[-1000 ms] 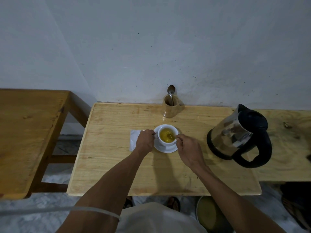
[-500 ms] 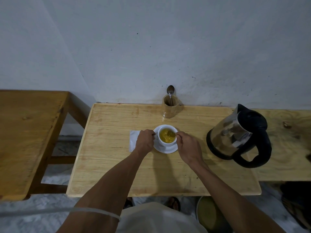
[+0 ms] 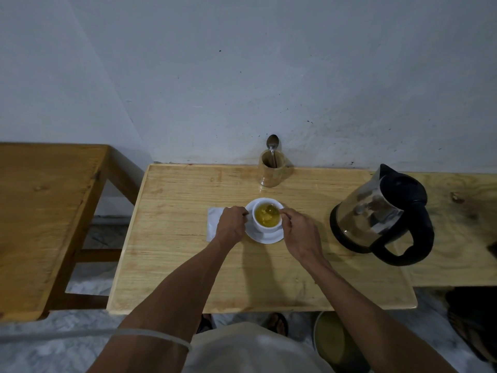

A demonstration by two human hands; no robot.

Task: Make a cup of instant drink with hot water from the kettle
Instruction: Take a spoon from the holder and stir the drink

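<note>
A white cup (image 3: 265, 229) of yellow drink (image 3: 265, 218) stands on a white saucer (image 3: 266, 238) in the middle of the light wooden table (image 3: 174, 251). My left hand (image 3: 231, 224) is closed at the cup's left side, where the handle is. My right hand (image 3: 298, 232) pinches a small spoon (image 3: 272, 210) whose bowl sits in the drink near the far rim. The steel kettle (image 3: 371, 211) with black lid and handle stands to the right, apart from both hands.
A wooden holder (image 3: 270, 175) with another spoon (image 3: 272, 142) stands against the wall behind the cup. A white packet (image 3: 213, 222) lies flat under my left hand. A darker wooden table (image 3: 40, 211) stands on the left. A green bucket (image 3: 330, 343) sits on the floor.
The spoon's bowl has moved around inside the cup and my right hand shifted slightly with it. My left hand, the cup and the kettle stay in place.
</note>
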